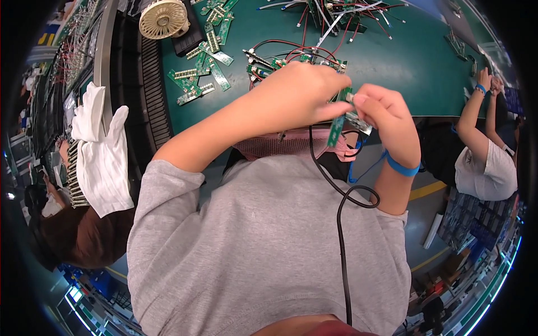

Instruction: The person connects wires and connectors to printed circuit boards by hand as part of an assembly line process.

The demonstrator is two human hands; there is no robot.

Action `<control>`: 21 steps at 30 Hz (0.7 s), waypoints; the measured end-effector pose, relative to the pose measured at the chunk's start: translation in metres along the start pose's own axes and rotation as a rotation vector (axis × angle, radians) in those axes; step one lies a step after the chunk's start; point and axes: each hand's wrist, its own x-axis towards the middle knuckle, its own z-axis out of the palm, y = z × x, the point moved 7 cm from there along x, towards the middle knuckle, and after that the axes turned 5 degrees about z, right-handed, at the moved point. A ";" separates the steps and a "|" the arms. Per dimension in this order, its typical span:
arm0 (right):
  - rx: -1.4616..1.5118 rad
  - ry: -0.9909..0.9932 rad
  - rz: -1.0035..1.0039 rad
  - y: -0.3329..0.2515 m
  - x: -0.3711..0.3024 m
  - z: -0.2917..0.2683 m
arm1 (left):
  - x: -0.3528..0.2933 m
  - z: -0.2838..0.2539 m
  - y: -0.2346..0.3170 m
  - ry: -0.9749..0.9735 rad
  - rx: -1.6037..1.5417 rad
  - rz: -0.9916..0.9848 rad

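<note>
Grey sleeves are filling the lower half of my view, and a black cable (340, 224) is running up across the chest, looping once and rising toward the hands. From the left shoulder, I am seeing the left forearm angling up and to the right, elbow bent, with the left hand (297, 98) curled into a loose fist, knuckles facing the camera and thumb and fingertips pinching toward the right. The right forearm is standing almost upright, a blue wrist strap (402, 166) circling it, and the right hand (386, 115) is folding over at the wrist, fingers closed. Both hands are gripping a narrow green circuit board (338, 124) between them, held above the near edge of the green table (414, 61) and hanging down just below the fingertips.

Beyond the hands, more green boards (203, 70) are lying scattered on the table, with a tangle of red and black wires (291, 53) just behind the left knuckles. A small cream fan (163, 18) is sitting at the far left, and white gloves (101, 151) are draping over a rail. Another person (485, 151) is working at the right.
</note>
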 end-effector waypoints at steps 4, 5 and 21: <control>0.224 0.262 -0.325 -0.002 0.000 -0.025 | -0.002 -0.010 -0.015 0.046 -0.420 -0.316; 0.205 0.336 -0.391 -0.002 -0.003 -0.034 | -0.005 -0.008 -0.018 0.008 -0.538 -0.413; 0.518 0.268 -0.297 0.020 -0.003 -0.019 | -0.021 -0.018 -0.006 0.034 -0.478 -0.228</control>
